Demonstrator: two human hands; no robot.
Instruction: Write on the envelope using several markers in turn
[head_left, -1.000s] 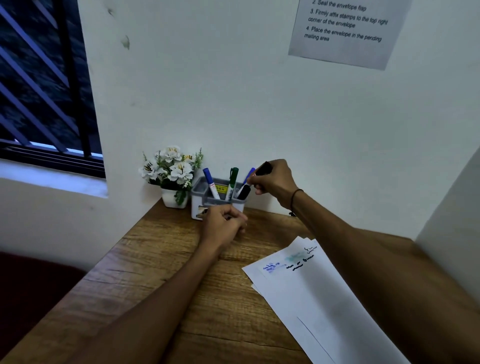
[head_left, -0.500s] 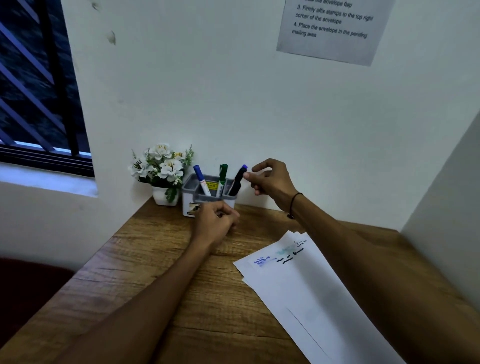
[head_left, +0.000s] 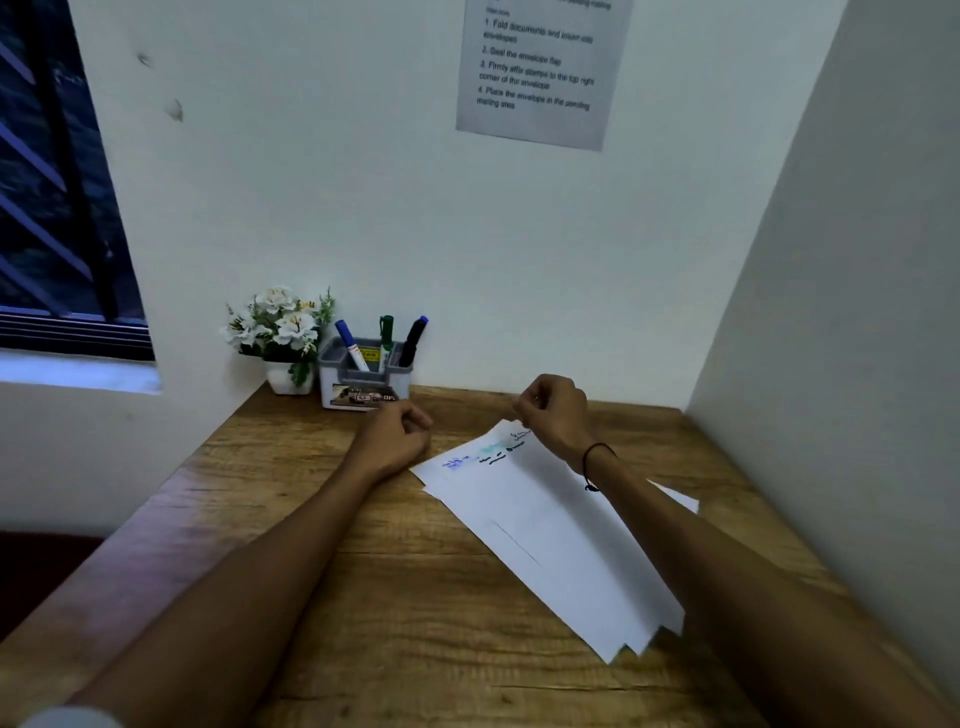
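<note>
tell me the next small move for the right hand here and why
Probably reach back to the holder and draw out another marker, perhaps the green one. The right hand hovers over the envelope holding nothing, all three markers stand in the holder, and writing already shows at the envelope's far end.

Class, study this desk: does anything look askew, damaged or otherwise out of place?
Nothing is spilled or damaged. The envelopes lie diagonally across the desk, fanned unevenly. Three markers lean in the holder.
</note>
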